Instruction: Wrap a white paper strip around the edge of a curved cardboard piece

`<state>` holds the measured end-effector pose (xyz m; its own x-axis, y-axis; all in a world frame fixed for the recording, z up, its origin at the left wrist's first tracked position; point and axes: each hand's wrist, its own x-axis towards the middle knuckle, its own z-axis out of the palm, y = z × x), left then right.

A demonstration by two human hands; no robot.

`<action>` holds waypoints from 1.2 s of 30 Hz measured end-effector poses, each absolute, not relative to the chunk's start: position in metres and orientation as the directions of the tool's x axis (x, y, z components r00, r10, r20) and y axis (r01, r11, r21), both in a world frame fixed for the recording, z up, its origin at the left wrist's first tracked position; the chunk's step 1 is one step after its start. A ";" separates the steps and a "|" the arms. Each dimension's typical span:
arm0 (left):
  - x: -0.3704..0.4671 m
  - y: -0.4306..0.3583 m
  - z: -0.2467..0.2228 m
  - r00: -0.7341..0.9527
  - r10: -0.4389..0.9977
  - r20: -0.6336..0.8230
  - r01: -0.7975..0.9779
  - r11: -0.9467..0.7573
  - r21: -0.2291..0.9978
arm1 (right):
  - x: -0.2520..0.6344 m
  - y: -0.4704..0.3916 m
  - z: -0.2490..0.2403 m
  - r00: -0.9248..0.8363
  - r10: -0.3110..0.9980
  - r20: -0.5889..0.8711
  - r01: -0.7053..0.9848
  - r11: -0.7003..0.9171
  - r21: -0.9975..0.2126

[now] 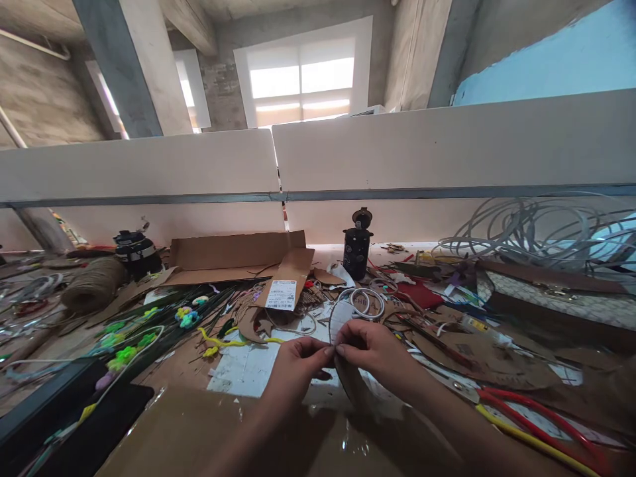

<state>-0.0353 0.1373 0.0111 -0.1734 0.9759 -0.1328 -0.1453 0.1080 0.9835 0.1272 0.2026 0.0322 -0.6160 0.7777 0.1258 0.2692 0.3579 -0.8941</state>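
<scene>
Both hands meet at a thin, curved piece of cardboard [350, 384] above the middle of the worktable. Its upper part looks pale, its lower part brown, and a dark line runs along its edge. My left hand [301, 368] pinches that edge from the left. On the other side, the fingertips of my right hand [371, 348] are pressed together on it, almost touching the left ones. Whatever fine material lies between the fingertips is too small to make out. Just beyond are white rings [368, 303] and a cardboard crescent moon [251, 326].
Red-and-yellow-handled scissors [534, 414] lie at right, near a patterned bag [551, 298] and coiled clear tubing [527, 232]. A black bottle [356, 248] stands at the back with its lid up. Leftward are a twine roll [94, 285], pipe-cleaner flowers [187, 317] and a cardboard box [233, 258].
</scene>
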 end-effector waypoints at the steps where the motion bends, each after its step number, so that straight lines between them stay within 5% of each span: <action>1: -0.035 0.138 0.011 -0.173 0.976 -0.131 -0.144 0.107 0.984 | 0.127 0.203 0.033 -0.617 0.777 0.127 0.274 0.363 -0.891; 36: -0.032 0.136 0.008 -0.183 0.978 -0.104 -0.146 0.078 0.986 | 0.128 0.206 0.028 -0.591 0.801 0.099 0.251 0.299 -0.921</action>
